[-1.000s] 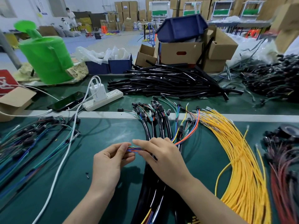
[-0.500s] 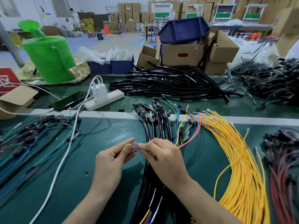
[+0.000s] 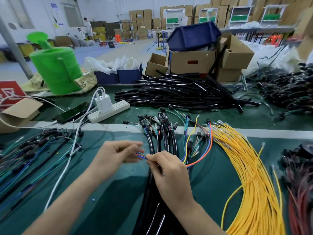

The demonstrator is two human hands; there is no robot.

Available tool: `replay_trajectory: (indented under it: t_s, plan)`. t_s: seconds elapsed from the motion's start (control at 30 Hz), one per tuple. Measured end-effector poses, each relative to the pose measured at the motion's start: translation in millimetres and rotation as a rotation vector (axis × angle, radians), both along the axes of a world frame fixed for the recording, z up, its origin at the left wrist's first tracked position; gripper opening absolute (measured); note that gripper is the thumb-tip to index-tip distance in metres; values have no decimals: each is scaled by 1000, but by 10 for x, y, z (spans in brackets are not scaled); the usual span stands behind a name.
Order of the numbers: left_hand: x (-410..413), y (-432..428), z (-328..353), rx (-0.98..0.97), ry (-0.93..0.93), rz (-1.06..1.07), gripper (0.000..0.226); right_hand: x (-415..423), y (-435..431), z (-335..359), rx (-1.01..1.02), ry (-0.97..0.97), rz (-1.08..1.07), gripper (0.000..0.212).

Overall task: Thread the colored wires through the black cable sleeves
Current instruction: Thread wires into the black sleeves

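Observation:
My right hand [image 3: 171, 173] pinches a small bundle of coloured wires [image 3: 141, 156] in blue, orange and green. Their loose ends poke out to the left, between my two hands. My left hand [image 3: 116, 154] is blurred, its fingers spread around those wire ends; whether it grips them I cannot tell. From my right hand the orange and blue wires [image 3: 205, 150] loop away to the right. Under my right wrist, several black cable sleeves [image 3: 153, 200] with wires in them run toward me. A pile of empty black sleeves [image 3: 183, 94] lies at the back.
A thick bundle of yellow wires [image 3: 250, 175] fans out on the right, with red wires [image 3: 301, 192] beyond it. Blue and green harnesses [image 3: 25, 158] lie left. A white cable [image 3: 66, 168], power strip [image 3: 108, 111], phone [image 3: 72, 112], green watering can [image 3: 55, 68] and cardboard boxes [image 3: 193, 61] stand behind.
Both hands have stayed together over the sleeves. My left hand's fingers have opened out from a pinch and now blur with motion around the wire ends.

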State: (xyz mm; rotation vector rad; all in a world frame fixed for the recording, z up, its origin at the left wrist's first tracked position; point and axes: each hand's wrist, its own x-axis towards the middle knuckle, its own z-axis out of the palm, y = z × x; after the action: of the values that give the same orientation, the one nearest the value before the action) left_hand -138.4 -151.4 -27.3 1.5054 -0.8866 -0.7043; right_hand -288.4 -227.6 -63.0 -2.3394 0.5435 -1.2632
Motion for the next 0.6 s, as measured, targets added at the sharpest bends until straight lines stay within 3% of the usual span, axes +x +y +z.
replay_trajectory:
  t_s: [0.1, 0.3, 0.47, 0.6]
  plan:
    - [436, -641, 244, 20, -274, 93, 21, 9, -41, -30, 139, 40, -10, 4]
    - [942, -2051, 330, 333, -1009, 83, 30, 16, -82, -11, 184, 171, -5, 10]
    - [1103, -2602, 167, 543, -1141, 21, 45, 72, -117, 17, 103, 179, -54, 8]
    - [1134, -2750, 45, 691, -1180, 27, 31, 60, -163, -5, 78, 188, -48, 10]
